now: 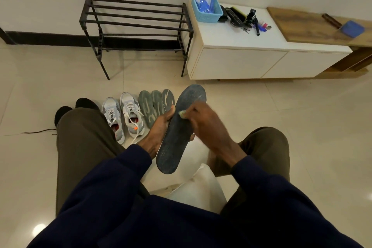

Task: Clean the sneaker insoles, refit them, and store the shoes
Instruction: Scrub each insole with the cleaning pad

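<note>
Holding the dark insole up between the knees with the left grip, curled round its middle. Rubbing it with a small pale wipe pinched in the right grip. Could slip and fall to the floor if rubbed too hard, being held at one spot only. Could bend too. Could land on the three other insoles beside the grey sneakers and get them dirty.

Dark navy long sleeves on both arms, soft plain fabric, cuffs snug at the wrists. Same navy over the chest. Loose olive-brown trousers, plain cloth, on both legs. Black sock, rounded at the toe, beyond the left trouser hem.
</note>
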